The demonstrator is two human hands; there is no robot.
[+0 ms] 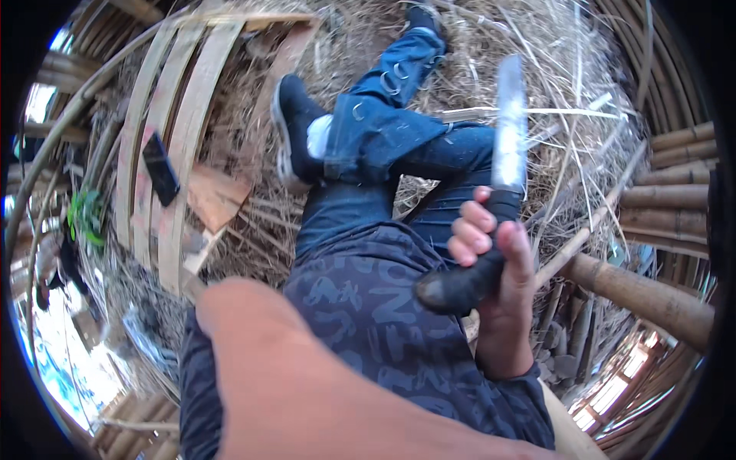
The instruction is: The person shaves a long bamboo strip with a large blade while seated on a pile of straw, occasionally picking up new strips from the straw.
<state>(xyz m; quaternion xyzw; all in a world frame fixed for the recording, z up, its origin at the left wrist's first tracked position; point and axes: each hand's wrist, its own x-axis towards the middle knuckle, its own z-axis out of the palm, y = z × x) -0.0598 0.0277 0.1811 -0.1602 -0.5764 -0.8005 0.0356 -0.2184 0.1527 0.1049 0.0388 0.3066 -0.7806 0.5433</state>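
Note:
My right hand (514, 287) is closed round the black, curved handle of a long knife (509, 130). Its broad, shiny blade points away from me, above my right leg. The butt of the handle sticks out to the left, over my patterned dark shirt. My bare left forearm (307, 376) crosses the lower part of the view with its elbow bent outward at the left. The left hand itself lies outside the picture. Below the knife my legs (429, 149), in dark blue trousers, are folded across each other.
Pale wooden slats (201, 92) lie at the left, with a black phone (160, 170) on them and a brown board (215, 195) beside it. Dry straw (537, 31) covers the ground. Thick bamboo poles (640, 295) stand close on the right. A green plant (86, 217) grows at far left.

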